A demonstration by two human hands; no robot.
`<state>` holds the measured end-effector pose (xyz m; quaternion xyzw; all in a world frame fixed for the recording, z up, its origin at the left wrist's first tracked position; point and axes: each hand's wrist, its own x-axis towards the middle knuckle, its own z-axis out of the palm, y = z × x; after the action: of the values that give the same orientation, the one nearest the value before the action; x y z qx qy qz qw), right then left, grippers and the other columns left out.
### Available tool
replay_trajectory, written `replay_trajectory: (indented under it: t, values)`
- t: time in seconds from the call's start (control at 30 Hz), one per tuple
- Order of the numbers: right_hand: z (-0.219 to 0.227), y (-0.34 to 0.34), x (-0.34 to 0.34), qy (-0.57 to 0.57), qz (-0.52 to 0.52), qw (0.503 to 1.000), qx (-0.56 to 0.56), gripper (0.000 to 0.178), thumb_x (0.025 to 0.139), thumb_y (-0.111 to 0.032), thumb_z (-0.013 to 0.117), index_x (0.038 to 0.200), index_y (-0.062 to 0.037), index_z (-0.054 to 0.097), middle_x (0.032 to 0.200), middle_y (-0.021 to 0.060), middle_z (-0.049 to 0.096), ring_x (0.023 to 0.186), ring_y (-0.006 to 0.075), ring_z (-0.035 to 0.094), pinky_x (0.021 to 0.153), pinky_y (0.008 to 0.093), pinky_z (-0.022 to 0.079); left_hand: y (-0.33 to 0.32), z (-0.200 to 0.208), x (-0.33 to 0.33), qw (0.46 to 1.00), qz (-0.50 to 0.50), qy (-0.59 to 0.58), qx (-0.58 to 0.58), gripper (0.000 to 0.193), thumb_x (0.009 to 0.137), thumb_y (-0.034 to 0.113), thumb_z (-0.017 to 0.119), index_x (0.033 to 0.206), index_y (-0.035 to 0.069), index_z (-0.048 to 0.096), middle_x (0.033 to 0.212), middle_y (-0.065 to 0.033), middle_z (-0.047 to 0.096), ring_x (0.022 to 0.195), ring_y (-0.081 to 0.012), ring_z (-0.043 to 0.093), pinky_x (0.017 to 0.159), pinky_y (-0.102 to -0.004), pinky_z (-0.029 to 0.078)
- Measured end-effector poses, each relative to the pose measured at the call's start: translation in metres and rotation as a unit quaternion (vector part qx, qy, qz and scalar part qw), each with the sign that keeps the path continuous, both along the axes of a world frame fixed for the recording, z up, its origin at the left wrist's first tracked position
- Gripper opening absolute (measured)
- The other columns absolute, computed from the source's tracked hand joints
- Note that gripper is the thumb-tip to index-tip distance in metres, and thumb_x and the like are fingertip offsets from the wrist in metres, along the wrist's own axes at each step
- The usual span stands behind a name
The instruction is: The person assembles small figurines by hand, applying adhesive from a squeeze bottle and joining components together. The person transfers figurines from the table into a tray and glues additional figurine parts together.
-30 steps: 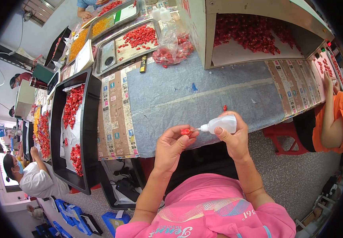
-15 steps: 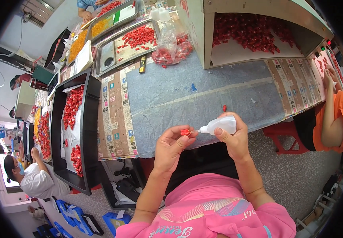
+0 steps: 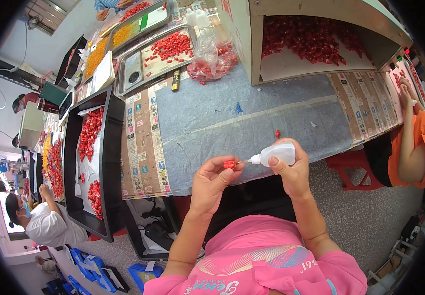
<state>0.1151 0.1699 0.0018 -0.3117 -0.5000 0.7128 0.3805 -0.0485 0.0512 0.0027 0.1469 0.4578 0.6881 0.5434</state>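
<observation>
Between the thumb and fingers of my left hand (image 3: 213,179) is a small shiny red piece (image 3: 229,164), too small to make out in detail. A white translucent squeeze bottle (image 3: 277,154) with a thin nozzle lies in the grip of my right hand (image 3: 292,166), thumb on its side. Its tip points left at the red piece, very near it; whether they touch I cannot tell. Another small red piece (image 3: 278,133) rests on the blue-grey cloth (image 3: 212,140) just beyond the bottle.
A black crate (image 3: 107,162) with red pieces on white paper stands left. Further back are a metal tray (image 3: 134,64), a clear bag of red pieces (image 3: 215,64) and a dark small cylinder (image 3: 175,80). A metal box (image 3: 252,44) holds a red heap. Co-workers sit both sides.
The squeeze bottle in my right hand has shifted slightly right, its nozzle drawing back a little from the red piece. My left hand keeps its pinch almost in place.
</observation>
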Motion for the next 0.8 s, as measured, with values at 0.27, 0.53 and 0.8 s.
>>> replay_trajectory:
  t: [0.27,0.53,0.8]
  values:
    - [-0.0007,-0.0051,0.0024,-0.007,-0.013,1.0,0.004,0.039,0.076,-0.022,0.078,0.101,-0.0033,0.056,0.09,0.0033,0.063,0.081,0.0097,0.059,0.072,0.0242,0.047,0.0008,0.001,0.0032,1.0,0.014,0.021,0.006,0.023,0.083,-0.004,0.064,0.104,-0.002,0.056,0.104,-0.0115,0.061,0.101,-0.0236,0.062,0.089,-0.0319,0.052]
    - [0.0038,-0.0087,0.0027,-0.018,-0.007,1.0,0.015,0.04,0.075,-0.023,0.079,0.101,-0.0037,0.056,0.089,0.0034,0.063,0.079,0.0089,0.059,0.069,0.023,0.048,0.001,-0.0014,0.0053,0.999,0.03,0.022,0.014,0.024,0.081,-0.008,0.064,0.103,-0.001,0.056,0.104,-0.0115,0.061,0.103,-0.0234,0.061,0.09,-0.0322,0.051]
    - [0.001,-0.0062,0.0036,-0.017,-0.007,1.0,0.002,0.039,0.076,-0.024,0.079,0.101,-0.0036,0.056,0.088,0.003,0.063,0.079,0.0088,0.058,0.068,0.023,0.048,0.001,-0.0015,0.0046,0.999,0.026,0.027,0.021,0.023,0.081,-0.008,0.064,0.102,-0.002,0.056,0.103,-0.0115,0.061,0.102,-0.0227,0.061,0.09,-0.0315,0.051]
